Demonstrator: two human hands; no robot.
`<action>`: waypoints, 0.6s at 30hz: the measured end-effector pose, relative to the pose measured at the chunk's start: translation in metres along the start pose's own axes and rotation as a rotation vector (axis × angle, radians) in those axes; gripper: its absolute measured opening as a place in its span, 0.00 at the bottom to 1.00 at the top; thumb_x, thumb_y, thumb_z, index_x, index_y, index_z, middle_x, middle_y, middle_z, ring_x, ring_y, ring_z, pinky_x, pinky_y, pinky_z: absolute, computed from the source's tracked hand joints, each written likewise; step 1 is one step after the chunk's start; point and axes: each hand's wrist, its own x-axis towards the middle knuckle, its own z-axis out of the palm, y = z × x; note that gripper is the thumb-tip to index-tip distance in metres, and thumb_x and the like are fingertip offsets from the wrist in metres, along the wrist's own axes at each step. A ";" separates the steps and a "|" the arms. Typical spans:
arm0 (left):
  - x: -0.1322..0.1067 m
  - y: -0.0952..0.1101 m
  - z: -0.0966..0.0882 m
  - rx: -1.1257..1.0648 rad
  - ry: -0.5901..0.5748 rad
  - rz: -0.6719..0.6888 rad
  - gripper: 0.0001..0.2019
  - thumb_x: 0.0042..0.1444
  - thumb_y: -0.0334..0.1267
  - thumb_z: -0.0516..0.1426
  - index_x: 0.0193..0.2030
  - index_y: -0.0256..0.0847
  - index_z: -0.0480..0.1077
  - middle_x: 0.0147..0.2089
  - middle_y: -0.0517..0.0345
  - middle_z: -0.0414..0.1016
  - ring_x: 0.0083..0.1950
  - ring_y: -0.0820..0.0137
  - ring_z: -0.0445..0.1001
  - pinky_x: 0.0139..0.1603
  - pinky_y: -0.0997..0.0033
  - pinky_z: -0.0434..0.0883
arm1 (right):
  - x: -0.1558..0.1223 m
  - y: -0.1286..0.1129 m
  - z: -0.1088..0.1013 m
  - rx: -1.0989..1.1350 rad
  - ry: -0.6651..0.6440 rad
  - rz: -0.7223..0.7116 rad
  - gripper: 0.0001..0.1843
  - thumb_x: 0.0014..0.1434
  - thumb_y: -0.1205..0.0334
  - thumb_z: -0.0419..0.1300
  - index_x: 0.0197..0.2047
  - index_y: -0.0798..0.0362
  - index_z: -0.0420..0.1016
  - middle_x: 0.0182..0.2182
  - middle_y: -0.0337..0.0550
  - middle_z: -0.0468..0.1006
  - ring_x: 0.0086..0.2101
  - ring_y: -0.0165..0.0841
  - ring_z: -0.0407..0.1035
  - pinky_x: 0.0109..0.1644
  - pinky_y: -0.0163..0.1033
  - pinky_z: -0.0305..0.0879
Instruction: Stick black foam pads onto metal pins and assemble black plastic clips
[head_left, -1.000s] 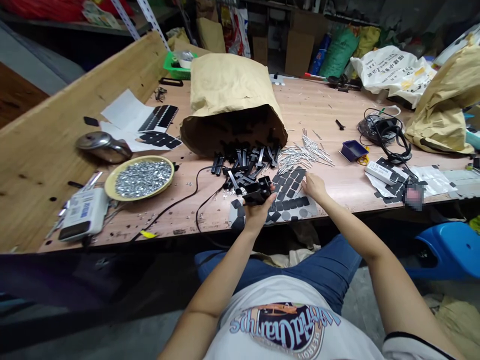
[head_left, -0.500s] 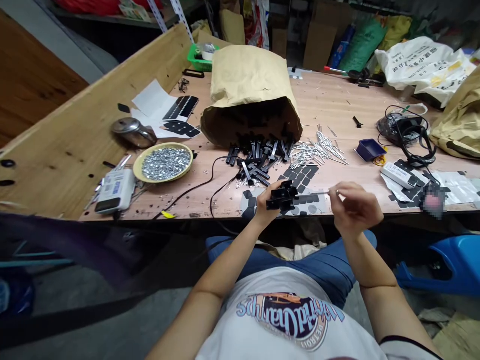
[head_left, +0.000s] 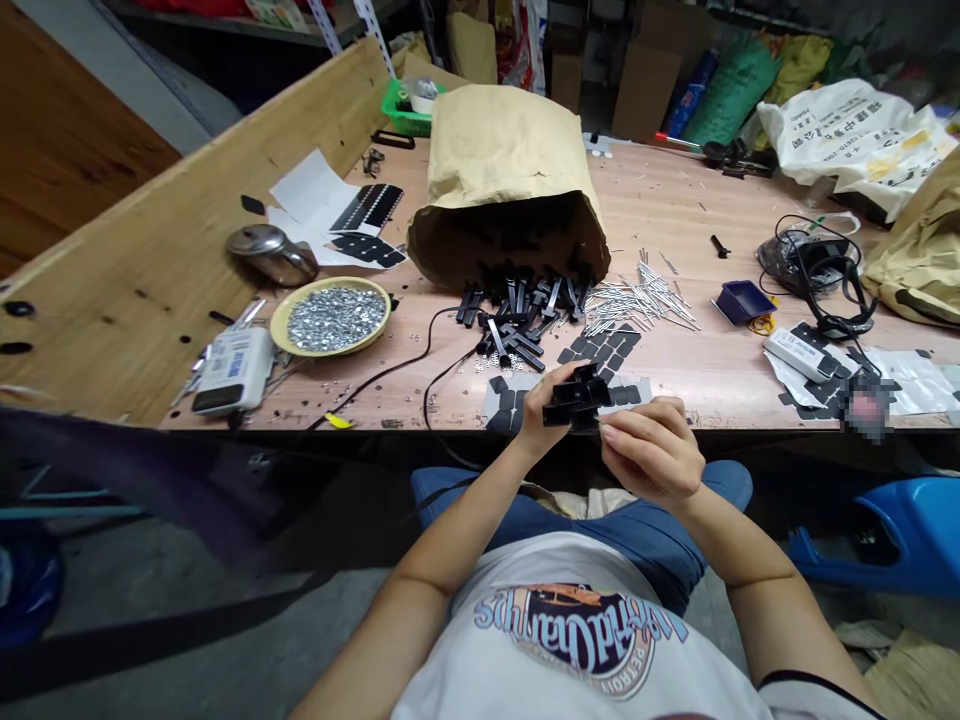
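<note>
head view: both hands meet on one black plastic part (head_left: 576,398) at the table's (head_left: 697,375) near edge

the left hand (head_left: 541,408) is closed around the black plastic part, thumb on top and fingers under it, and holds it raised just over the near rim of the table, above the lap. the right hand (head_left: 651,460) is curled, its fingertips (head_left: 609,432) pinched together and touching the part's near right end. whether something small sits between those fingertips cannot be told; they hide it.

as a judgement, the step in hand looks like a fitting step: one hand steadies the part while the other works at its end. the next move calls for a firm left grip and fine, well-aimed pressure from the right fingertips, since the contact spot is small and half covered.

the part lies between the two hands, gripped by the left and touched by the right, and is clear of the table surface.

just beyond the hands lies a sheet of black pads (head_left: 600,350). behind that, a heap of loose black pieces (head_left: 517,305) spills from the mouth of a brown paper sack (head_left: 510,160) lying on its side, and a pile of thin metal pins (head_left: 637,300) lies just to the right of the heap. a yellow dish (head_left: 279,325) of small silver bits stands well to the left.
</note>
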 end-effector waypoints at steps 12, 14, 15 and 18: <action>-0.001 -0.009 0.003 -0.042 0.046 -0.087 0.12 0.47 0.39 0.60 0.41 0.44 0.74 0.40 0.53 0.79 0.43 0.61 0.78 0.50 0.60 0.73 | -0.017 0.045 0.014 -0.240 -0.210 0.201 0.15 0.60 0.53 0.55 0.48 0.46 0.74 0.45 0.46 0.76 0.44 0.39 0.67 0.47 0.47 0.63; -0.001 -0.013 0.003 -0.030 0.079 -0.147 0.12 0.45 0.39 0.62 0.39 0.45 0.74 0.40 0.54 0.79 0.43 0.61 0.77 0.50 0.59 0.73 | -0.013 0.085 0.032 -0.329 -0.308 0.391 0.16 0.63 0.57 0.49 0.48 0.49 0.74 0.45 0.48 0.74 0.46 0.41 0.66 0.49 0.49 0.62; -0.001 -0.015 0.003 -0.025 0.089 -0.183 0.12 0.45 0.39 0.63 0.39 0.45 0.74 0.39 0.55 0.80 0.44 0.60 0.77 0.51 0.59 0.72 | -0.011 0.105 0.044 -0.366 -0.394 0.481 0.17 0.64 0.59 0.47 0.46 0.52 0.74 0.44 0.50 0.74 0.46 0.42 0.65 0.50 0.49 0.62; -0.001 -0.019 0.002 -0.001 0.096 -0.263 0.11 0.43 0.39 0.65 0.36 0.47 0.75 0.38 0.56 0.80 0.48 0.57 0.75 0.55 0.55 0.70 | -0.004 0.155 0.080 -0.440 -0.776 0.667 0.16 0.61 0.70 0.46 0.42 0.58 0.75 0.44 0.57 0.74 0.47 0.44 0.64 0.48 0.48 0.62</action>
